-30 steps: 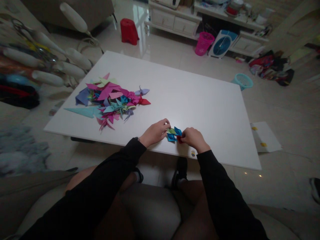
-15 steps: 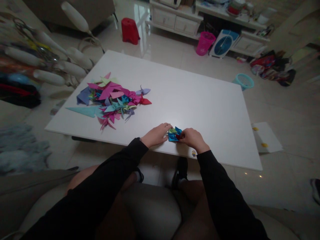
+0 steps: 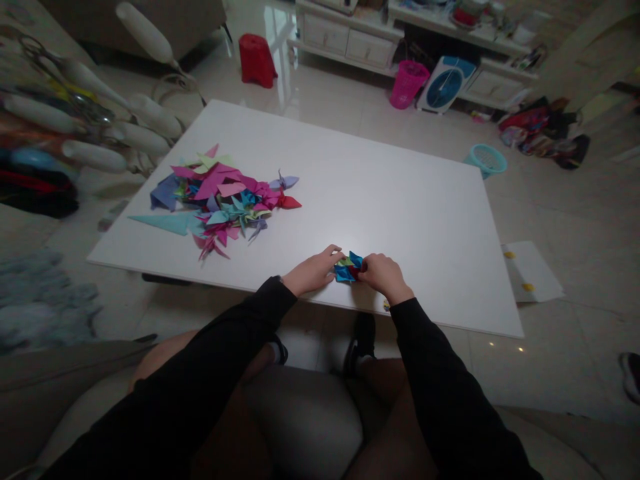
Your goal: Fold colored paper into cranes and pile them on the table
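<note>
Both hands have drawn closer together over the last second, so less of the folded paper piece (image 3: 349, 268) shows between them. It lies on the white table (image 3: 400, 200) near the front edge, a small blue and green shape with a red part at its right side. The left hand (image 3: 314, 270) rests with fingers half curled, fingertips pressing the paper's left edge. The right hand (image 3: 383, 275) is curled, thumb and fingers pinching the red part. Judging by its look, the paper is very light, thin and easily creased or torn, best taken by its edges or points with fingertips. A heap of folded paper shapes (image 3: 220, 197) lies well apart, far left.
</note>
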`<state>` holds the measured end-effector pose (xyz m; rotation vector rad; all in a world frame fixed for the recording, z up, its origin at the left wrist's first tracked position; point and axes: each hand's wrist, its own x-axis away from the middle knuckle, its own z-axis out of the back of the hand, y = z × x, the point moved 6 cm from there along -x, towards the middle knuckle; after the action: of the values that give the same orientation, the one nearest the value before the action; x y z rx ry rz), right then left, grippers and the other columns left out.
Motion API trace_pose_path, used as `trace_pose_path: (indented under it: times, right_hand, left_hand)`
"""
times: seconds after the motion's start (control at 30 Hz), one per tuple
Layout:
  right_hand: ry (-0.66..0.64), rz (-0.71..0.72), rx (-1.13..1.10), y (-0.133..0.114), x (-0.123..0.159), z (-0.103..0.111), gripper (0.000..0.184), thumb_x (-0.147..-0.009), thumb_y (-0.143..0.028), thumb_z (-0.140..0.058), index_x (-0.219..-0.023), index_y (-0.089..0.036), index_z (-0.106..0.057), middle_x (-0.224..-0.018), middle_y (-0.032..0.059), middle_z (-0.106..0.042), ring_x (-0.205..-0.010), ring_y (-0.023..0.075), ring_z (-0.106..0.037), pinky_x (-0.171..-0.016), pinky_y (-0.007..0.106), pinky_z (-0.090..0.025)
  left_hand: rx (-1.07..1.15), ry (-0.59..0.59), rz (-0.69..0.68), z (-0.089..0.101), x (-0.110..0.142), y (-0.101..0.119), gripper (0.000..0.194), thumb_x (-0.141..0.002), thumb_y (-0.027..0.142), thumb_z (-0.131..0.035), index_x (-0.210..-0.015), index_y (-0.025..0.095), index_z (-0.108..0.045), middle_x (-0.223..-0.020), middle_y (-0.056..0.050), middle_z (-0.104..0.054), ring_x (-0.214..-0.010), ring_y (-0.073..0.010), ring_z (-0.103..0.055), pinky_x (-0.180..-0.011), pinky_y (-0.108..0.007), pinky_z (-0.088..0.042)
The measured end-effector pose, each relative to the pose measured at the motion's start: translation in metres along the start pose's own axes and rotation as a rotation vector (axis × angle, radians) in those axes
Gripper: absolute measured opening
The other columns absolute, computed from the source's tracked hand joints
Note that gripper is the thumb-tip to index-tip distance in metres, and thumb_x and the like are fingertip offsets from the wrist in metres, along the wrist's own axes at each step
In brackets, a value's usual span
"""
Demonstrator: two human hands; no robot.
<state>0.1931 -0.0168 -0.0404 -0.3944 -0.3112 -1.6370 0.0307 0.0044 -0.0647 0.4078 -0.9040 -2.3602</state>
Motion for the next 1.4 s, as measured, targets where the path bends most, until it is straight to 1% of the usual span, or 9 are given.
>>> trace_pose_path:
  times: [0.2, 0.37, 0.5, 0.73, 0.9, 1.07, 1.23, 1.33, 1.4]
  right_hand:
    - [0.013, 0.0, 0.012, 0.0, 0.0, 0.0, 0.032, -0.089, -0.046, -0.062, -0.101, -0.022, -0.079, -0.1, 0.0154, -0.076, -0.087, 0.0278, -0.071, -0.07, 0.033, -0.047]
    - [-0.001, 0.027, 0.012, -0.001, 0.0, -0.002, 0.027, -0.091, -0.042, -0.061, -0.098, -0.023, -0.08, -0.1, 0.0143, -0.075, -0.088, 0.0267, -0.071, -0.07, 0.032, -0.046]
    - [0.026, 0.074, 0.024, -0.005, 0.0, -0.002, 0.022, -0.091, -0.036, -0.062, -0.095, -0.024, -0.08, -0.098, 0.013, -0.076, -0.087, 0.0263, -0.07, -0.07, 0.032, -0.045]
    - [0.028, 0.13, 0.032, -0.01, 0.0, -0.001, 0.02, -0.089, -0.039, -0.067, -0.092, -0.024, -0.08, -0.098, 0.0119, -0.076, -0.086, 0.025, -0.07, -0.067, 0.03, -0.043]
    - [0.051, 0.167, 0.056, -0.013, 0.0, -0.001, 0.018, -0.09, -0.035, -0.065, -0.09, -0.023, -0.079, -0.096, 0.0111, -0.076, -0.085, 0.0232, -0.069, -0.066, 0.029, -0.04]
    - [0.068, 0.19, 0.032, -0.013, 0.002, 0.002, 0.026, -0.091, -0.045, -0.064, -0.09, -0.023, -0.077, -0.092, 0.0092, -0.076, -0.081, 0.023, -0.068, -0.063, 0.029, -0.036]
    - [0.081, 0.18, -0.019, -0.011, 0.001, 0.007, 0.017, -0.089, -0.037, -0.065, -0.091, -0.024, -0.075, -0.093, 0.0062, -0.076, -0.082, 0.0216, -0.067, -0.061, 0.029, -0.031]
    - [0.086, 0.179, -0.043, -0.01, -0.001, 0.006, 0.016, -0.088, -0.036, -0.065, -0.094, -0.025, -0.075, -0.095, 0.0059, -0.076, -0.083, 0.0217, -0.067, -0.061, 0.029, -0.03]
    - [0.085, 0.186, -0.056, -0.01, -0.002, 0.004, 0.017, -0.088, -0.037, -0.065, -0.095, -0.025, -0.075, -0.094, 0.0058, -0.076, -0.083, 0.0218, -0.067, -0.061, 0.029, -0.029]
  left_hand:
    - [-0.004, 0.012, -0.002, 0.0, 0.0, 0.0, 0.048, -0.083, 0.007, -0.057, -0.129, 0.02, -0.053, -0.138, -0.014, -0.049, -0.113, -0.0237, -0.065, -0.101, -0.041, -0.053]
    - [-0.011, 0.004, 0.016, 0.001, 0.0, 0.001, 0.047, -0.083, 0.007, -0.057, -0.129, 0.019, -0.054, -0.142, -0.016, -0.046, -0.112, -0.0244, -0.066, -0.101, -0.042, -0.053]
    - [-0.008, -0.013, 0.025, 0.0, 0.0, 0.001, 0.049, -0.083, 0.007, -0.058, -0.13, 0.019, -0.053, -0.14, -0.016, -0.048, -0.114, -0.0252, -0.065, -0.101, -0.042, -0.053]
    - [0.003, -0.021, 0.019, -0.001, 0.0, 0.002, 0.05, -0.083, 0.007, -0.058, -0.13, 0.02, -0.052, -0.141, -0.015, -0.048, -0.119, -0.0265, -0.064, -0.103, -0.043, -0.052]
    - [0.012, -0.043, 0.039, -0.001, -0.001, 0.002, 0.051, -0.083, 0.006, -0.058, -0.132, 0.018, -0.051, -0.149, -0.018, -0.044, -0.127, -0.0296, -0.06, -0.108, -0.045, -0.049]
    - [0.018, -0.073, 0.099, -0.001, 0.0, 0.0, 0.056, -0.084, 0.008, -0.061, -0.138, 0.018, -0.047, -0.156, -0.02, -0.037, -0.134, -0.0314, -0.056, -0.114, -0.046, -0.045]
    - [0.099, 0.005, 0.121, -0.006, -0.001, -0.005, 0.065, -0.081, 0.005, -0.06, -0.144, 0.014, -0.042, -0.151, -0.021, -0.04, -0.145, -0.0307, -0.043, -0.121, -0.045, -0.036]
    - [0.178, 0.079, 0.122, -0.008, -0.004, -0.007, 0.066, -0.078, 0.005, -0.061, -0.141, 0.015, -0.045, -0.142, -0.018, -0.048, -0.141, -0.0285, -0.046, -0.121, -0.046, -0.037]
    - [0.212, 0.094, 0.119, -0.009, -0.005, -0.007, 0.065, -0.077, 0.007, -0.063, -0.139, 0.016, -0.046, -0.137, -0.017, -0.05, -0.135, -0.0278, -0.05, -0.119, -0.046, -0.04]
